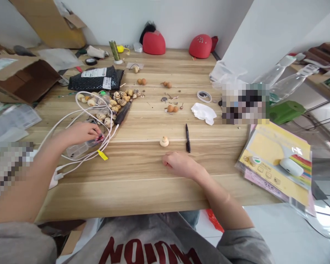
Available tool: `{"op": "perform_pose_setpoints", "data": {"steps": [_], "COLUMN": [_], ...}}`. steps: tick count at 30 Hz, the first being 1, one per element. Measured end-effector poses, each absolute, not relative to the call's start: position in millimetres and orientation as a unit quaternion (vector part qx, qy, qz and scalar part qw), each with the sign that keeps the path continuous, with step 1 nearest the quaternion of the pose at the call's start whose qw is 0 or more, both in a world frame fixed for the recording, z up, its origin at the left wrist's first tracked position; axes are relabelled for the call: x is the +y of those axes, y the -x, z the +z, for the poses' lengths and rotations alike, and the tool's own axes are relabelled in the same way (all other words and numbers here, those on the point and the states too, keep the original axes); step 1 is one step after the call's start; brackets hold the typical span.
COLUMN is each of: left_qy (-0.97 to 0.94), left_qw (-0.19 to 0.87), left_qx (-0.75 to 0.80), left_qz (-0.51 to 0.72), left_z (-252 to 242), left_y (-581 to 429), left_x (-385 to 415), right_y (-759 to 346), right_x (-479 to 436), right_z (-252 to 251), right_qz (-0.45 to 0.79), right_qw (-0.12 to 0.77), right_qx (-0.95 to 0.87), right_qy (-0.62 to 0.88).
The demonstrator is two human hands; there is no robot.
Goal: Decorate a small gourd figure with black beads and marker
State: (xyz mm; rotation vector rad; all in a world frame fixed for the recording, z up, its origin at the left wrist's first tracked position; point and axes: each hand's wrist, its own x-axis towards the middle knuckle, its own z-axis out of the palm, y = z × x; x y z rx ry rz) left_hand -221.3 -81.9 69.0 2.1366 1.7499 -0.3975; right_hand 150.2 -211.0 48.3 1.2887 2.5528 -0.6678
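My left hand [81, 132] lies on the wooden table [143, 176] at the left, fingers curled onto a small clear box with red inside [84, 146], amid looping white cables [79, 110]. My right hand [178, 164] rests as a loose fist near the table's middle, with nothing visible in it. A small pale gourd [164, 141] stands just beyond its knuckles, and a black pen [187, 138] lies to the right of the gourd. A pile of several speckled gourds [114, 104] sits beyond my left hand, with a dark tool handle [123, 112] beside it.
Loose small gourds [172, 108], a crumpled white tissue [204, 112] and a white ring [204, 96] lie mid-table. A black bag [96, 79], cardboard boxes [24, 79] and two red domed objects [154, 43] stand behind. Packaged yellow cards [277, 163] overhang the right edge.
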Motion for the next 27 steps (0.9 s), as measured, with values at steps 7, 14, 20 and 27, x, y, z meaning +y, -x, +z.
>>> {"op": "perform_pose_setpoints", "data": {"steps": [7,14,20,27], "left_qy": [-0.749,-0.753,-0.754,-0.742], "left_qw": [0.16,0.158,0.136,0.126], "left_qx": [0.627,0.623,0.624,0.647], "left_qz": [-0.141,-0.144,-0.156,-0.122], "left_z": [63.3,60.5,60.9,56.6], "left_y": [216.0,217.2,215.8,215.9], "left_x": [-79.4,-78.9,-83.7,-88.5], "right_y": [-149.9,-150.5,-150.0,-150.7], "right_x": [-210.6,-210.9,-211.4,-211.7], "right_z": [50.3,47.8,49.9,49.7], "right_qz": [-0.229,-0.227,-0.221,-0.22], "right_qw": [0.107,0.105,0.109,0.103], "right_qx": [0.861,0.864,0.866,0.865], "right_qy": [-0.441,-0.437,-0.434,-0.439]}}
